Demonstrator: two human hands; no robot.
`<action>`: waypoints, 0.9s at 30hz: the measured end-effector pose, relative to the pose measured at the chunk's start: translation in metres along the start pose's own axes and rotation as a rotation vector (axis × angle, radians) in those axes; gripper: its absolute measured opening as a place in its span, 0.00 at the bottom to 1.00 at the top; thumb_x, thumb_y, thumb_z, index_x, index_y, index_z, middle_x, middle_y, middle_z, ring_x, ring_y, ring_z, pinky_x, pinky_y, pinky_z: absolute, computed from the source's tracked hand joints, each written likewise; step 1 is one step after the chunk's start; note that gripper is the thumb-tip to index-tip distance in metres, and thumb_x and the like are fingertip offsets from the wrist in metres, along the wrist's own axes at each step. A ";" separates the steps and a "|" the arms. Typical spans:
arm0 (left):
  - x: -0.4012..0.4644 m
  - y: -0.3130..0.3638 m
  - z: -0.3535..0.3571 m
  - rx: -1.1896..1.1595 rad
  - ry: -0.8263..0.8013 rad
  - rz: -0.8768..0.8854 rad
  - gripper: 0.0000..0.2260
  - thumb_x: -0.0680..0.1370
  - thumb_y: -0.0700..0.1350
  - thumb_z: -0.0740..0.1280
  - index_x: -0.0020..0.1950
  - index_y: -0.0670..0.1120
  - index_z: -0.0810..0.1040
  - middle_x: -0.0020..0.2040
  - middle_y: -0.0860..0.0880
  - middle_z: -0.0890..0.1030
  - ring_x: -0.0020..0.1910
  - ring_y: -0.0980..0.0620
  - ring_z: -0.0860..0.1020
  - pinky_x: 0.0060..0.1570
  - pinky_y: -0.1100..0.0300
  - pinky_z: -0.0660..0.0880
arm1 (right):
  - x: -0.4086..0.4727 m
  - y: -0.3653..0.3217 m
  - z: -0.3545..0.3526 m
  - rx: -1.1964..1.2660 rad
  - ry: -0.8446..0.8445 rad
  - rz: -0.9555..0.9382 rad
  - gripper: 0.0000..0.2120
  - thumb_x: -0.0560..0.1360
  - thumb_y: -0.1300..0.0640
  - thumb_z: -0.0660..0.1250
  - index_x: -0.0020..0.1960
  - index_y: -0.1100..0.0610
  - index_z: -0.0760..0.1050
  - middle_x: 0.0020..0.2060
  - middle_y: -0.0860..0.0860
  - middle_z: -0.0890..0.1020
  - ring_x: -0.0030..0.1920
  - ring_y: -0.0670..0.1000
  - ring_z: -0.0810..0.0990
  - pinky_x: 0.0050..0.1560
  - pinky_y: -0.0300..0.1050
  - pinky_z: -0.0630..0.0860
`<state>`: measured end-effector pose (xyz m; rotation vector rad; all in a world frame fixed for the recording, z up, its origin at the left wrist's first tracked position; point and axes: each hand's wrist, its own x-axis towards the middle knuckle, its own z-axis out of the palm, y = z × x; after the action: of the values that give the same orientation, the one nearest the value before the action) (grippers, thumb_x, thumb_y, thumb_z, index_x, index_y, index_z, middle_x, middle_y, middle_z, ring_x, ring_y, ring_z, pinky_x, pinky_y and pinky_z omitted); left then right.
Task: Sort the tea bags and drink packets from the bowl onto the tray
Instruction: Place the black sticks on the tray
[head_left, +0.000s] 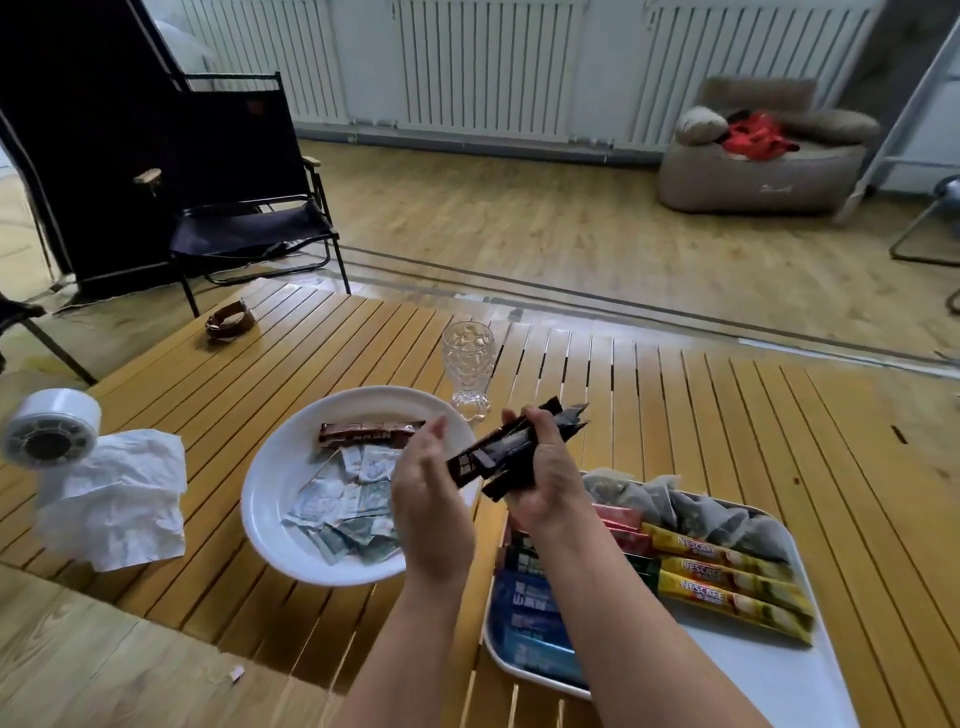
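Observation:
A white bowl on the slatted wooden table holds a dark brown stick packet and several pale green tea bag sachets. To its right lies a white tray carrying yellow stick packets, blue packets, red ones and mesh tea bags. My right hand grips a bundle of black stick packets above the gap between bowl and tray. My left hand is held flat against the bundle's lower end, fingers straight.
A clear glass stands just behind the bowl. Crumpled white paper and a roll of tape lie at the table's left. A brown strap sits at the far edge, and a black folding chair stands beyond.

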<state>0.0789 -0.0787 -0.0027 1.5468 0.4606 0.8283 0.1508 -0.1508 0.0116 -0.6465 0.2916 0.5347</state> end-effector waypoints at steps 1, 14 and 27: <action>-0.002 0.000 0.003 -0.180 0.056 -0.143 0.20 0.82 0.55 0.50 0.63 0.50 0.77 0.60 0.50 0.80 0.61 0.55 0.76 0.57 0.59 0.73 | -0.005 0.001 -0.001 -0.018 -0.020 -0.003 0.07 0.76 0.54 0.67 0.47 0.58 0.76 0.35 0.51 0.83 0.40 0.52 0.82 0.44 0.50 0.78; -0.016 0.035 0.033 -0.231 -0.494 0.155 0.22 0.79 0.59 0.55 0.69 0.53 0.72 0.67 0.55 0.74 0.65 0.55 0.73 0.62 0.62 0.71 | -0.055 -0.033 -0.066 -1.311 -0.172 -0.438 0.06 0.68 0.59 0.72 0.44 0.56 0.77 0.34 0.53 0.80 0.37 0.51 0.79 0.36 0.50 0.77; -0.110 0.037 0.099 0.229 -0.920 0.374 0.13 0.81 0.56 0.57 0.60 0.53 0.73 0.53 0.52 0.79 0.51 0.57 0.78 0.49 0.59 0.79 | -0.138 -0.108 -0.166 -1.665 0.076 -0.518 0.16 0.71 0.52 0.72 0.56 0.42 0.75 0.44 0.44 0.83 0.44 0.46 0.82 0.40 0.41 0.81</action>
<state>0.0720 -0.2312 0.0089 2.0622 -0.4318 0.2587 0.0811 -0.3810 -0.0046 -2.2739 -0.3520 0.1350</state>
